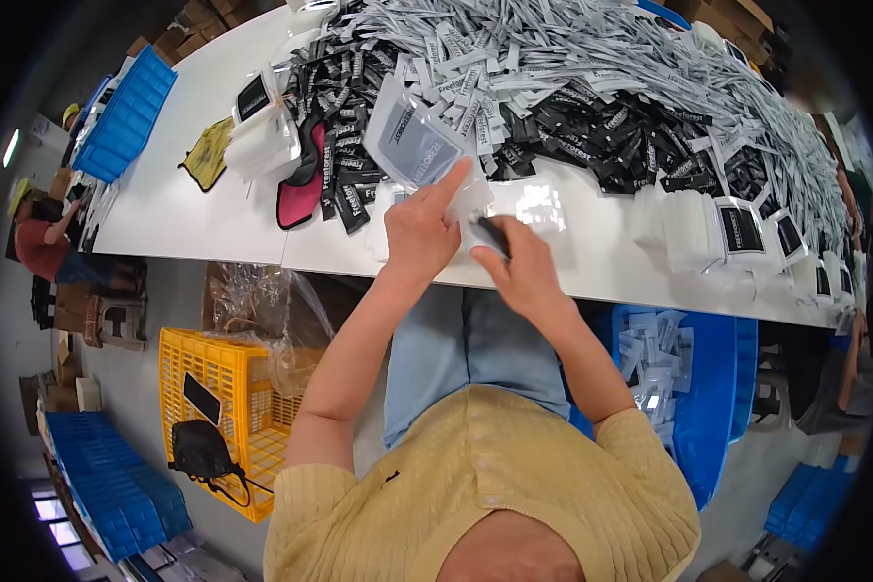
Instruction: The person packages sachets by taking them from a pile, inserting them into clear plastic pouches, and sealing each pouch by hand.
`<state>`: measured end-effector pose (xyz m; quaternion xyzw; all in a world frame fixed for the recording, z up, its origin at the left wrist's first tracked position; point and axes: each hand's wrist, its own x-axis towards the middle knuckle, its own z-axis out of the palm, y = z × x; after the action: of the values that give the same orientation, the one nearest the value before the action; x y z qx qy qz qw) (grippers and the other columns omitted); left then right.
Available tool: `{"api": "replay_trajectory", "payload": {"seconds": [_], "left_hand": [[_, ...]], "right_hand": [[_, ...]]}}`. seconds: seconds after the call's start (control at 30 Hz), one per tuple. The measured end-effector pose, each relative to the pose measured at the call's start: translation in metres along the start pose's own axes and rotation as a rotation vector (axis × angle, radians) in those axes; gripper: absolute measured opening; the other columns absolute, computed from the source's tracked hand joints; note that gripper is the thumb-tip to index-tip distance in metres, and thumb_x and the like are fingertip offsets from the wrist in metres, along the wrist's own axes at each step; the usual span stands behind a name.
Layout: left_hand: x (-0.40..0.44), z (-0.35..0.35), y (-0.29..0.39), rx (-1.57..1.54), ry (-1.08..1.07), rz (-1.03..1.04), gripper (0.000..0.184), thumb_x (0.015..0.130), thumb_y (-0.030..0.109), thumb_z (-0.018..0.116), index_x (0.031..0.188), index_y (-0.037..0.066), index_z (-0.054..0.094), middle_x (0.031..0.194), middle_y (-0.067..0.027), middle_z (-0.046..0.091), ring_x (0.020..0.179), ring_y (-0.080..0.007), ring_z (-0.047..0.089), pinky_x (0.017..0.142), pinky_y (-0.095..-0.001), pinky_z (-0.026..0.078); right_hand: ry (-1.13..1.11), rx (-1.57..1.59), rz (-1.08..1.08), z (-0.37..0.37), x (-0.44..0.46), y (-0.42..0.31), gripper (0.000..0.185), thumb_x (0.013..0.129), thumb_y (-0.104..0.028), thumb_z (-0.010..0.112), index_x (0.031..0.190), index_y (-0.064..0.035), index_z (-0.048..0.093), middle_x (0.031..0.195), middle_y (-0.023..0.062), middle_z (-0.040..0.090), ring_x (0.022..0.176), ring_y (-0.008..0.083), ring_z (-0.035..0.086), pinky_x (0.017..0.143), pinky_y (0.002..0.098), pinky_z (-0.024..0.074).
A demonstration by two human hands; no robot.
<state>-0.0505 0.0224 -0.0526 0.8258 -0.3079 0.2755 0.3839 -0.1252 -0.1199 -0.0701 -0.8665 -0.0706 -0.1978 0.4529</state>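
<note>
The yellow knit top of the seated worker is nearest, with both bare forearms reaching out over the white table. The left hand has its index finger stretched out and the others curled in; its fingertips meet the lower corner of a clear pouch with a grey printed panel, which lies just beyond them, slanting away. I can't tell whether the thumb is gripping its edge.

Just beside those fingers, the right hand has a small black item pinched between thumb and bent fingers, near a bit of clear film.

Beyond the fingertips of both hands sprawls a big heap of white sticks, with black packets marked Freeforest along its near side. Out to the left of the fingers are a pink-and-black cloth and a stack of pouches; well to their right stand more filled pouches. Below the table edge, right of the fingers, sits a blue bin.
</note>
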Motion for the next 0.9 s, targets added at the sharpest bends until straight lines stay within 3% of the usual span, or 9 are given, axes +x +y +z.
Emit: {"api": "replay_trajectory", "payload": {"seconds": [0.2,0.3,0.47,0.57,0.6,0.7,0.83,0.87,0.9], "left_hand": [[-0.016,0.011,0.008,-0.049,0.075,0.093,0.064,0.061,-0.008,0.053,0.123,0.009,0.057,0.065,-0.01,0.049,0.058,-0.0271,0.05,0.052,-0.0372,0.041],[-0.017,0.011,-0.002,-0.087,0.102,0.113,0.06,0.064,-0.007,0.053,0.123,0.004,0.056,0.067,-0.0111,0.048,0.06,-0.0276,0.049,0.054,-0.0375,0.041],[-0.025,0.008,0.005,0.014,-0.077,0.188,0.061,0.064,-0.009,0.052,0.124,0.002,0.055,0.071,-0.012,0.052,0.06,-0.027,0.052,0.056,-0.0351,0.043],[-0.023,0.016,0.005,0.023,-0.078,0.178,0.065,0.064,-0.009,0.052,0.127,0.003,0.052,0.07,-0.0116,0.053,0.06,-0.0282,0.052,0.055,-0.0365,0.043],[-0.023,0.011,0.003,0.024,-0.127,0.113,0.065,0.064,-0.009,0.052,0.128,0.003,0.051,0.07,-0.0117,0.053,0.06,-0.0287,0.052,0.055,-0.037,0.043],[-0.027,0.012,0.002,0.036,-0.15,0.162,0.066,0.065,-0.009,0.051,0.13,0.003,0.048,0.075,-0.0124,0.057,0.063,-0.0289,0.054,0.057,-0.0366,0.045],[-0.027,0.017,0.006,0.093,-0.163,0.099,0.065,0.067,-0.006,0.053,0.131,0.004,0.047,0.083,-0.0148,0.061,0.068,-0.0288,0.059,0.06,-0.0346,0.048],[-0.022,0.014,0.006,0.089,-0.176,0.033,0.065,0.067,-0.005,0.054,0.132,0.005,0.047,0.083,-0.0154,0.061,0.068,-0.029,0.059,0.06,-0.0344,0.048],[-0.018,0.01,0.004,0.088,-0.19,-0.034,0.066,0.068,-0.005,0.054,0.132,0.005,0.047,0.083,-0.016,0.061,0.069,-0.0293,0.06,0.061,-0.0343,0.048]], "right_hand": [[-0.159,0.394,0.391,0.011,0.015,0.006,0.033,0.092,-0.027,0.05,0.095,0.0052,0.056,0.075,0.0244,0.059,0.074,0.0404,0.059,0.065,0.0426,0.0451],[-0.129,0.221,0.106,0.023,0.012,0.014,0.034,0.093,-0.028,0.048,0.093,0.0053,0.055,0.07,0.0246,0.057,0.067,0.0385,0.057,0.063,0.042,0.0444],[-0.376,0.87,0.656,0.019,0.014,0.021,0.032,0.089,-0.032,0.047,0.087,-0.001,0.053,0.056,0.0009,0.044,0.042,0.0116,0.041,0.036,0.0272,0.0316],[-0.319,0.697,0.655,0.023,0.019,0.004,0.029,0.087,-0.028,0.047,0.092,-0.0005,0.054,0.056,0.0007,0.045,0.042,0.0094,0.038,0.035,0.0252,0.0284],[-0.525,0.809,0.717,0.023,0.022,0.015,0.029,0.086,-0.024,0.045,0.098,0.0005,0.056,0.06,0.0039,0.05,0.041,0.0102,0.041,0.035,0.025,0.0295],[-0.201,0.914,0.533,0.034,0.017,0.02,0.028,0.085,-0.02,0.044,0.099,0.0012,0.057,0.062,0.0067,0.053,0.041,0.0117,0.044,0.034,0.0257,0.0301],[0.223,0.747,0.173,0.059,0.029,0.02,0.028,0.086,-0.017,0.043,0.102,0.0024,0.054,0.072,0.0092,0.059,0.062,0.0161,0.056,0.054,0.0302,0.0443],[-0.143,0.743,0.451,0.045,0.018,0.023,0.028,0.087,-0.016,0.042,0.102,0.0034,0.054,0.085,0.0146,0.061,0.08,0.0189,0.059,0.07,0.0321,0.0463],[-0.124,0.711,0.419,0.038,0.012,0.013,0.027,0.087,-0.016,0.042,0.1,0.0036,0.054,0.086,0.0154,0.061,0.08,0.0187,0.059,0.07,0.0323,0.0464]]}}
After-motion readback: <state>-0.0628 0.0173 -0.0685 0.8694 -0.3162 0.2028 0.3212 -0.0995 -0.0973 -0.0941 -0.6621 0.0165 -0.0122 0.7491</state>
